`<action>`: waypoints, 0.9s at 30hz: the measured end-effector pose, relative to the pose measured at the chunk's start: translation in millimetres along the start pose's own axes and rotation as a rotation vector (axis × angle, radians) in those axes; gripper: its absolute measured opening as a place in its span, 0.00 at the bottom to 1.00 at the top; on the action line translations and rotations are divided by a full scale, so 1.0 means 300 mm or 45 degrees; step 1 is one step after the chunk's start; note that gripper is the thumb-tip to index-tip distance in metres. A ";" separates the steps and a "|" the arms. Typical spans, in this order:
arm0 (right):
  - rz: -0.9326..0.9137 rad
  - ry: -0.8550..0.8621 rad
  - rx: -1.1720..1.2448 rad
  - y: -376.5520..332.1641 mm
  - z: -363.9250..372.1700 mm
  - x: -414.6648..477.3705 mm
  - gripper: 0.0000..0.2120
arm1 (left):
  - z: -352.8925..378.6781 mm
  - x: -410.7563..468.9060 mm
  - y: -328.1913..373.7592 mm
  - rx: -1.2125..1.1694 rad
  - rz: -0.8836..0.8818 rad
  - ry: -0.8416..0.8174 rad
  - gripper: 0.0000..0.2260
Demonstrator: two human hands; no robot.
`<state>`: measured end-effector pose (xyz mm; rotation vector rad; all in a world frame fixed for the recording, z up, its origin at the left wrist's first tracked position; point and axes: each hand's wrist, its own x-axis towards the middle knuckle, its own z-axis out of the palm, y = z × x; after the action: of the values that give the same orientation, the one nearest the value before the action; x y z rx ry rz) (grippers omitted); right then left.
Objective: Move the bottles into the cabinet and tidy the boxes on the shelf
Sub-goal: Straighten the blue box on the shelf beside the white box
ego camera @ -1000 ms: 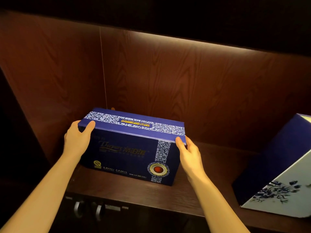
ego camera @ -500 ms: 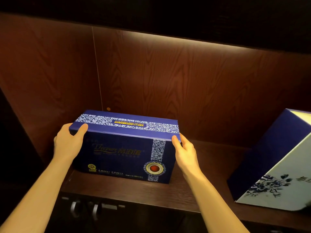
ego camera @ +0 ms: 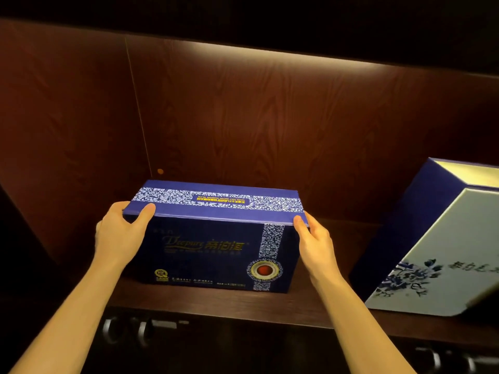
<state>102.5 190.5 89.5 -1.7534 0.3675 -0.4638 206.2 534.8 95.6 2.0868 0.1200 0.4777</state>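
1. Gripping the left end of the dark blue box (ego camera: 216,244), the left hand (ego camera: 118,233) lays its thumb on the top front edge of the lid. The other fingers go round the left side of the box and are mostly hidden there.
2. The dark blue box stands flat on the left part of the shelf (ego camera: 310,306). Its long printed face is turned to the front edge of the shelf and is set a little back from it. The lid carries a band of white pattern with yellow writing. The front face shows gold letters, a vertical patterned band and a round red seal near its lower right corner.
3. A small orange dot (ego camera: 160,171) sits on the back panel (ego camera: 270,130), just above the back left corner of the box.
4. The right hand (ego camera: 316,244) holds the right end of the same box. Its thumb rests on the top front corner of the lid, and its fingers curl round the right side, partly out of sight.
5. The white and blue box (ego camera: 432,252) is on the right part of the shelf, apart from the dark blue box. It is tilted, its top leaning to the right, and the picture border cuts it. Its white face has a blue flower drawing and its sides are blue.
6. Below the front edge of the shelf, the left pair of metal handles (ego camera: 127,329) shows under the left forearm. The right pair of metal handles (ego camera: 453,360) shows near the lower right corner.
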 end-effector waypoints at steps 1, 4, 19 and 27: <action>0.002 0.002 0.011 0.006 -0.020 -0.002 0.16 | 0.012 -0.012 0.009 0.002 0.006 -0.008 0.23; 0.004 0.028 0.011 0.019 -0.077 -0.010 0.16 | 0.044 -0.047 0.037 0.007 0.030 -0.023 0.25; -0.038 0.154 -0.058 0.062 -0.322 -0.047 0.16 | 0.167 -0.195 0.167 0.024 0.138 -0.116 0.26; -0.035 0.204 -0.080 0.072 -0.435 -0.077 0.16 | 0.236 -0.270 0.214 0.025 0.216 -0.119 0.24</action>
<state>17.9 86.2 91.5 -1.7889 0.4765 -0.6209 152.3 421.8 93.1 2.1446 -0.1079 0.4814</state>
